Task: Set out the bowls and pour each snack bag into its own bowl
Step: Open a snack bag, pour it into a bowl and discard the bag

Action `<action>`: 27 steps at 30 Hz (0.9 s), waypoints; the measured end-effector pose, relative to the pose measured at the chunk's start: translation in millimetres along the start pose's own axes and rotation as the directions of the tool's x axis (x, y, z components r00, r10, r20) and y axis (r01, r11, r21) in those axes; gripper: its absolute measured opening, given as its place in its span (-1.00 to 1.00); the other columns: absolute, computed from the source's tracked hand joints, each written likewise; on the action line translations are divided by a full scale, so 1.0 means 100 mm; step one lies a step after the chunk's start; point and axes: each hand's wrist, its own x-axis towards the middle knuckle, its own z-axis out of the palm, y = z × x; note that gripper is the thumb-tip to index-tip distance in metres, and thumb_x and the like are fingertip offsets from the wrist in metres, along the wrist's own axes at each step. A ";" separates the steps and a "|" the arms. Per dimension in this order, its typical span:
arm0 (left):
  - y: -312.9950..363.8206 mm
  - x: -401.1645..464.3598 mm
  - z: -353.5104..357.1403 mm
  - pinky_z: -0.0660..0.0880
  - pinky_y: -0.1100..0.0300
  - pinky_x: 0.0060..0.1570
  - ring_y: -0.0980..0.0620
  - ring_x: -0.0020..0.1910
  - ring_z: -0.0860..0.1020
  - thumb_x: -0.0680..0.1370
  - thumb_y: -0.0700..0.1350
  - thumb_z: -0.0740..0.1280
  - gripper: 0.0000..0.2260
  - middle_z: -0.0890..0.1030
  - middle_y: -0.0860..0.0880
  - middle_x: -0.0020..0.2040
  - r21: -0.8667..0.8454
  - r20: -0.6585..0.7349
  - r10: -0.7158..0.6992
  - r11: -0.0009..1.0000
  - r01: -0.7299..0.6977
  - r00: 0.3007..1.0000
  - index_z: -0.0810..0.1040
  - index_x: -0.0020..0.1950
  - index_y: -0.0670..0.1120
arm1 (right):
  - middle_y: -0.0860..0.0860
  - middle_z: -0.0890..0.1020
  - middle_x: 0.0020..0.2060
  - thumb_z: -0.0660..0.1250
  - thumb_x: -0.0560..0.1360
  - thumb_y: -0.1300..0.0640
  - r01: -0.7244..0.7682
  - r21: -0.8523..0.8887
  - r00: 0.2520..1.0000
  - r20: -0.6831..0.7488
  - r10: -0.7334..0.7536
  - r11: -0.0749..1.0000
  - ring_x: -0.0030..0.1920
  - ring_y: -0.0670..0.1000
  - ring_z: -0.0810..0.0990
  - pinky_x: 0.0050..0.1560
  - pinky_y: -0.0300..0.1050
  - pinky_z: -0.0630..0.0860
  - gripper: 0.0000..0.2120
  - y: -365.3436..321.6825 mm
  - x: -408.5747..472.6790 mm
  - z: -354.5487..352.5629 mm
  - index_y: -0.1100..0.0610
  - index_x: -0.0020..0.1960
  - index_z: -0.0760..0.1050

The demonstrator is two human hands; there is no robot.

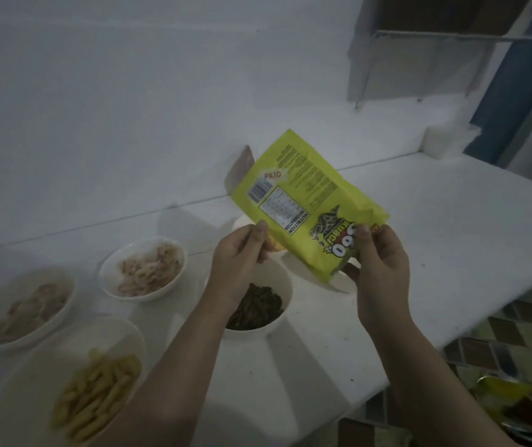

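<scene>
The far bowl [242, 222] was mostly hidden behind the yellow bag [306, 201] and the left hand [239, 256]. A brown packet [239, 169] stood half covered behind the bag. The bowl of yellow sticks [74, 382] was blurred.

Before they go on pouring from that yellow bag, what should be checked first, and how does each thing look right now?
1. Left hand holds the yellow bag: ok, pinching one edge.
2. Right hand holds it too: ok.
3. Bag turned mouth-down: ok, its print reads upside down.
4. Bowl under the bag: cannot tell, mostly hidden.
5. Dark snack bowl out of the pour path: cannot tell, it sits close below.
6. Bag empty: cannot tell.
</scene>
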 end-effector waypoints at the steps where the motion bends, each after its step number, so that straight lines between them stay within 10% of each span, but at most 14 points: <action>1: -0.02 -0.01 0.14 0.42 0.34 -0.27 0.17 -0.40 0.45 0.58 0.08 0.24 -0.64 0.50 0.10 -0.45 0.001 0.019 -0.005 1.000 0.005 1.000 0.53 -0.31 -0.11 | -0.05 0.69 -0.11 0.22 0.67 0.11 0.010 -0.030 0.998 -0.061 -0.012 0.999 -0.10 -0.01 0.66 -0.24 -0.03 0.64 -0.87 -0.01 0.02 -0.14 0.06 0.03 0.53; 13: -0.12 -0.20 2.00 0.41 0.18 -0.21 0.13 -0.41 0.43 0.64 0.07 0.20 -0.58 0.48 0.07 -0.45 0.046 0.213 -0.003 0.999 -0.007 0.977 0.52 -0.38 -0.03 | -0.06 0.55 -0.23 0.14 0.69 0.03 0.118 -0.405 0.868 -0.402 -0.292 0.907 -0.20 -0.06 0.54 -0.18 0.02 0.52 -0.77 -0.50 0.37 -1.93 0.08 -0.09 0.43; 27: -0.47 -0.81 4.25 0.43 0.13 -0.21 0.11 -0.36 0.43 0.65 -0.06 0.22 -0.81 0.49 0.10 -0.35 0.081 0.578 -0.081 0.996 0.041 0.812 0.51 -0.11 -0.09 | 0.04 0.59 -0.15 0.15 0.66 -0.03 -0.004 -0.401 0.718 -0.639 -0.277 0.916 -0.13 0.14 0.62 -0.12 0.14 0.61 -0.79 -0.81 0.29 -4.17 -0.12 -0.13 0.45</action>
